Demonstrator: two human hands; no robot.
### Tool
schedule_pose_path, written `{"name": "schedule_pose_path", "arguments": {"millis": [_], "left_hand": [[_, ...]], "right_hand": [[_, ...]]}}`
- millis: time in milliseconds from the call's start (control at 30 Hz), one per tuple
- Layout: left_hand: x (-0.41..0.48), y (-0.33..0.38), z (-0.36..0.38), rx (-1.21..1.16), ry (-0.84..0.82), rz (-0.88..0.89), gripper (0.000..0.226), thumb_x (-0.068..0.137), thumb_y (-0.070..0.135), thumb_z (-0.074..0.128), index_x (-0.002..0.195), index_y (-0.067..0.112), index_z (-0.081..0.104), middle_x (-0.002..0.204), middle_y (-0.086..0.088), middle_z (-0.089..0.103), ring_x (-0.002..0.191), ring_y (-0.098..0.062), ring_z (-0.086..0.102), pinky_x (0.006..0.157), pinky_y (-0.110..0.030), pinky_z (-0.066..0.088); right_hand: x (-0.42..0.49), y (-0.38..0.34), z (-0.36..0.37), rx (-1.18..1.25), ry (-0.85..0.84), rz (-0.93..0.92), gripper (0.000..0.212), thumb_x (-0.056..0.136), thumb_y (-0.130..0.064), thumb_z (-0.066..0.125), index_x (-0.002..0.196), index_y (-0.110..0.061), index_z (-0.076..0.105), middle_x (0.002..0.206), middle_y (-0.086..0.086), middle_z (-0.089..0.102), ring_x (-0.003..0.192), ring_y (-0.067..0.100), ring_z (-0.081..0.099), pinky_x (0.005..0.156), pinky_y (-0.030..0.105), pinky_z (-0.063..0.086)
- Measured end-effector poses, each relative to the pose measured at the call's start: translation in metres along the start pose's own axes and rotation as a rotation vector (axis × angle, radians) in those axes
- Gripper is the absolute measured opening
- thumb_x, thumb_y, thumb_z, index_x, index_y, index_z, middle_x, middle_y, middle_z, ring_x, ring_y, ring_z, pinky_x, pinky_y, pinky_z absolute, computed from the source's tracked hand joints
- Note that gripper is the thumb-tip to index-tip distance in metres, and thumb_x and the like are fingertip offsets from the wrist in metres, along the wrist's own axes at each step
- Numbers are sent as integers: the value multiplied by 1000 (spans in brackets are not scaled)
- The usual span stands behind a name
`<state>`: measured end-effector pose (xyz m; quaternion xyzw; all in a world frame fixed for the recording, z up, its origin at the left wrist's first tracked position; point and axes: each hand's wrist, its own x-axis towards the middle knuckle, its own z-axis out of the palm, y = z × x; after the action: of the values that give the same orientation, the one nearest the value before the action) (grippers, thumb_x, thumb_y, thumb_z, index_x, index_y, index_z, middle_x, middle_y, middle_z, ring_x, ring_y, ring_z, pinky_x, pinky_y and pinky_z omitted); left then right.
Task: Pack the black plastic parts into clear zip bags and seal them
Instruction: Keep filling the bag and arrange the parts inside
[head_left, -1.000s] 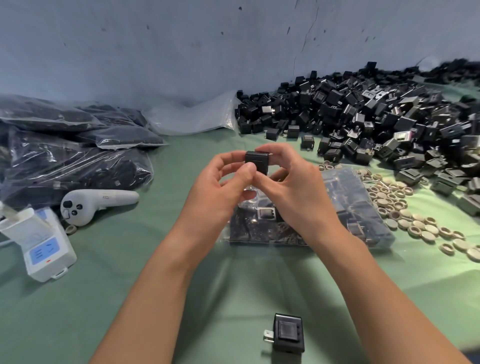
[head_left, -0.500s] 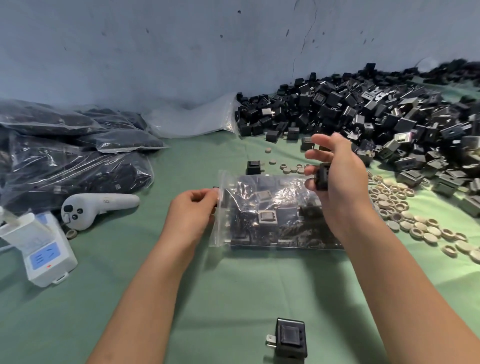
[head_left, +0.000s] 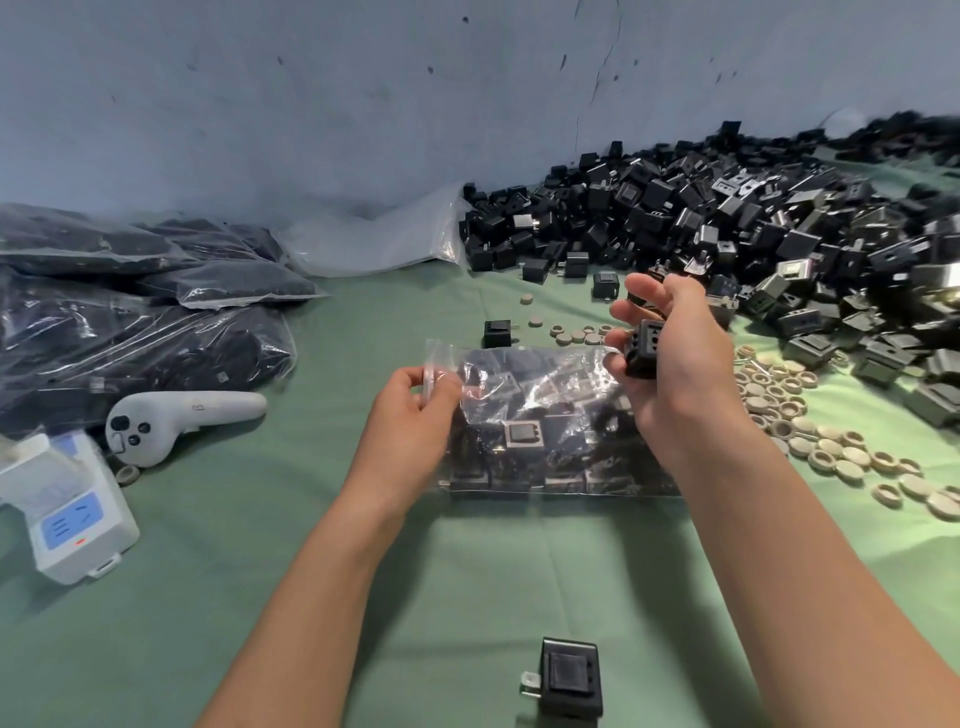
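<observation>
A clear zip bag (head_left: 540, 415) partly filled with black plastic parts lies on the green cloth in the middle. My left hand (head_left: 410, 415) pinches the bag's left mouth edge and lifts it. My right hand (head_left: 670, 358) grips one black plastic part (head_left: 644, 348) at the bag's right mouth corner. A big heap of loose black parts (head_left: 727, 228) fills the back right. One single part (head_left: 569, 683) lies near the front edge, another (head_left: 497, 333) just behind the bag.
Filled sealed bags (head_left: 135, 322) are stacked at the left, an empty clear bag (head_left: 374, 239) against the wall. A white controller (head_left: 176, 421) and a white device (head_left: 67, 509) lie at the left. Beige rings (head_left: 810, 431) are scattered right of the bag.
Both hands held one part together above the bag a second ago. Now the left hand has raised the bag's mouth edge and the right hand holds the part at the opening.
</observation>
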<state>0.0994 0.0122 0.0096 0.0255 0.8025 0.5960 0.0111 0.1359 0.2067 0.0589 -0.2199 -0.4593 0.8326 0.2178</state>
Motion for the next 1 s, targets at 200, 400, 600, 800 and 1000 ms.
{"name": "schedule_pose_path", "arguments": {"millis": [200,400,600,800,1000], "left_hand": [[-7,16,-18,161,190,130,18,95,42,57,109,30,53,89,11,65,64,6,57,61,-14,42],[-69,45,-37,340,-571,46,41,65,71,65,93,41,64,83,14,66,62,-8,60,54,-27,53],[-112,38,-20,757,-877,60,50,63,76,66,107,60,46,103,30,51,74,11,54,70,-19,43],[-106,23,-15,648,-766,213,34,82,61,65,108,42,56,102,23,54,89,11,52,78,-11,40],[-37,14,-48,2,20,151,25,88,23,71,111,31,65,99,5,68,72,5,62,68,-16,53]], "right_hand": [[-1,-2,-1,11,-24,20,26,101,-28,45,101,-13,66,84,2,62,54,8,54,47,21,40],[-5,-5,-8,2,-19,16,24,100,-24,44,100,-14,65,82,1,62,52,8,53,46,21,40],[-12,-4,-15,2,-8,24,25,101,-23,43,103,-13,65,82,1,60,53,9,52,46,21,39],[-18,1,-24,9,-2,44,22,99,-21,44,103,-13,64,85,2,59,52,9,51,45,21,38],[-16,-1,-22,28,2,47,19,98,-19,47,101,-13,65,85,2,60,50,8,52,44,21,39]]}}
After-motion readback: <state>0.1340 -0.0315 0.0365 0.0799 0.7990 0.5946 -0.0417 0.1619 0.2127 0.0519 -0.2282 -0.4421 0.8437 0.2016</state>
